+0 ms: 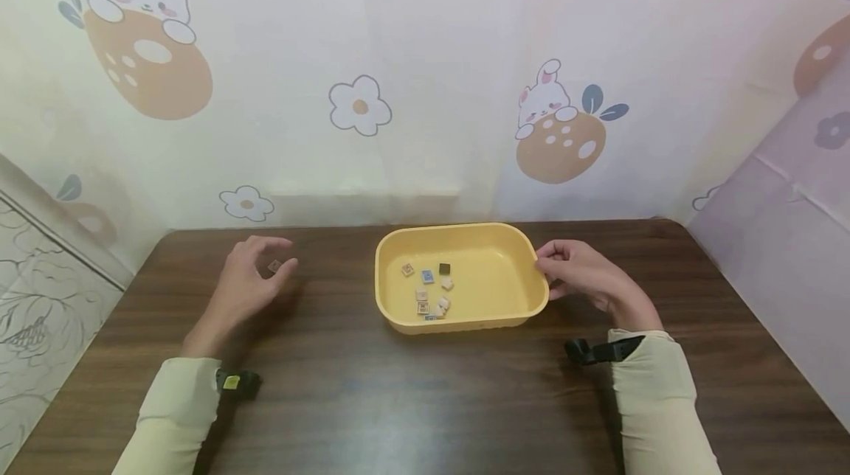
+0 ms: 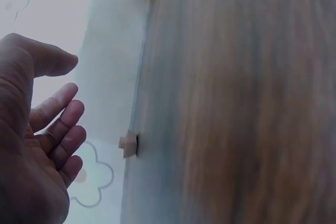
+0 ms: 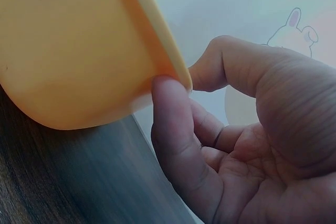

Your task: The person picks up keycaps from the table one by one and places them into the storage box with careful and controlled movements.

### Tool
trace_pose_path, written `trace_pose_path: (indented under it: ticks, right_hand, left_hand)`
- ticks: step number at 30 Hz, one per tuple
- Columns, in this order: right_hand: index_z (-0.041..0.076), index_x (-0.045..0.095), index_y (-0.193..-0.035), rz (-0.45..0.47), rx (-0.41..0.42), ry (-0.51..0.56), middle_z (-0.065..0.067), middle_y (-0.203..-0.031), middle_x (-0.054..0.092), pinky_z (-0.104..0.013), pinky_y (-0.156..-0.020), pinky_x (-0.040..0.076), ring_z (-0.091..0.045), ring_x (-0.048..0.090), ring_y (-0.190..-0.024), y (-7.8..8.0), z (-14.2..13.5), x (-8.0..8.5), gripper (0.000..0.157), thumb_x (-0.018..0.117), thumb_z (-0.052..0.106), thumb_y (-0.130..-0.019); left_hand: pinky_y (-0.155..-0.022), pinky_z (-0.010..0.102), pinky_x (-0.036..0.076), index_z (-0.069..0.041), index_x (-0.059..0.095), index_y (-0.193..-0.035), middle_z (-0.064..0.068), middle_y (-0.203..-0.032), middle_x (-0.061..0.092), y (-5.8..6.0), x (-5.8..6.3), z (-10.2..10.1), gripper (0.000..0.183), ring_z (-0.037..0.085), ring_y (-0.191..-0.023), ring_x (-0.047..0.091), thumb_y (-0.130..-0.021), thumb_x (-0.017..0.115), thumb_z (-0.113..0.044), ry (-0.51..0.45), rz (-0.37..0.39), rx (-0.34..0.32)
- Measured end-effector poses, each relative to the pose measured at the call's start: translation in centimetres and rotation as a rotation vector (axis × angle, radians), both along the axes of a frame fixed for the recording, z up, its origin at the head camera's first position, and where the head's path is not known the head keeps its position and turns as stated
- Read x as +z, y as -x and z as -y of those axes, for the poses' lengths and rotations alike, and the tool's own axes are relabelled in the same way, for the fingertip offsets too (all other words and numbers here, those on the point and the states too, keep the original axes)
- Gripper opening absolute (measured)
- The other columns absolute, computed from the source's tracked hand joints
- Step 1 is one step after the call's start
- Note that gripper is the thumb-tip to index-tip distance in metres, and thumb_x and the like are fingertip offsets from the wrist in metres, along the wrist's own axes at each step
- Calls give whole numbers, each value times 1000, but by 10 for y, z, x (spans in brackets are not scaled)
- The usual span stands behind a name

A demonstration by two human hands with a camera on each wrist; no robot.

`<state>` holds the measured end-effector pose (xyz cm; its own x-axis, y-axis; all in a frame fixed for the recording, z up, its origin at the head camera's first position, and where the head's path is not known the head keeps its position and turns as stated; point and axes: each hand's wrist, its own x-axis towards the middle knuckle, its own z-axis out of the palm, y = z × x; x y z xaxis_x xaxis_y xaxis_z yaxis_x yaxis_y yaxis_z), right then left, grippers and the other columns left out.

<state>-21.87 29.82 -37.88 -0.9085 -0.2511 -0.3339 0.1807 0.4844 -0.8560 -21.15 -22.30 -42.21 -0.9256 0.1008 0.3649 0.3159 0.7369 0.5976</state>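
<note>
My right hand (image 1: 576,274) pinches the right end of the yellow plastic tray (image 1: 488,324). Thumb and finger lie on either side of its rim (image 3: 176,51) in the right wrist view. Toward the left of the table, my left hand (image 1: 249,276) has its thumb and fingers apart, nothing between them. A small pinkish-beige block (image 1: 274,266) shows in that gap in the head view. From the left wrist, the same block (image 2: 129,144) sits on the tabletop, apart from the fingertips.
Several small blocks lie in the tray's left half, among them a blue one (image 1: 428,277) and a black one (image 1: 444,268). The dark wooden table (image 1: 372,401) ends at a wall (image 1: 438,128) patterned with rabbits and flowers.
</note>
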Motion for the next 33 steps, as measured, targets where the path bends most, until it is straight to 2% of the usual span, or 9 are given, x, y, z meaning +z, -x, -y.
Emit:
trace_pose_path:
  ticks: [9,20,27,33]
  right_hand:
    - [-13,53,-132,3,-5,11,-6,-94,68,-30,-73,66,-13,68,-81,-1,-1,-2,41,61,17,-105]
    - [-12,54,-131,2,-5,6,-6,-93,68,-31,-73,66,-13,68,-82,1,0,-2,41,60,18,-105]
    - [-12,54,-131,2,-7,1,-6,-93,68,-30,-73,66,-14,68,-81,0,-1,-2,40,60,18,-105]
    - [-11,54,-130,2,-4,1,-6,-93,69,-31,-73,66,-15,69,-82,0,1,1,39,60,18,-105]
  left_hand:
    - [-111,63,34,2,64,-131,26,-127,67,-1,-8,16,42,44,-120,53,-96,73,-21,84,33,61]
    - [-115,67,31,3,64,-133,28,-133,65,-1,-15,28,47,48,-129,51,-100,68,-29,99,103,98]
    - [-112,69,33,3,67,-129,29,-130,67,2,-23,33,48,49,-127,53,-97,72,-32,165,94,98]
    - [-109,67,35,1,71,-121,25,-123,71,2,-28,35,39,47,-122,56,-95,75,-27,175,77,90]
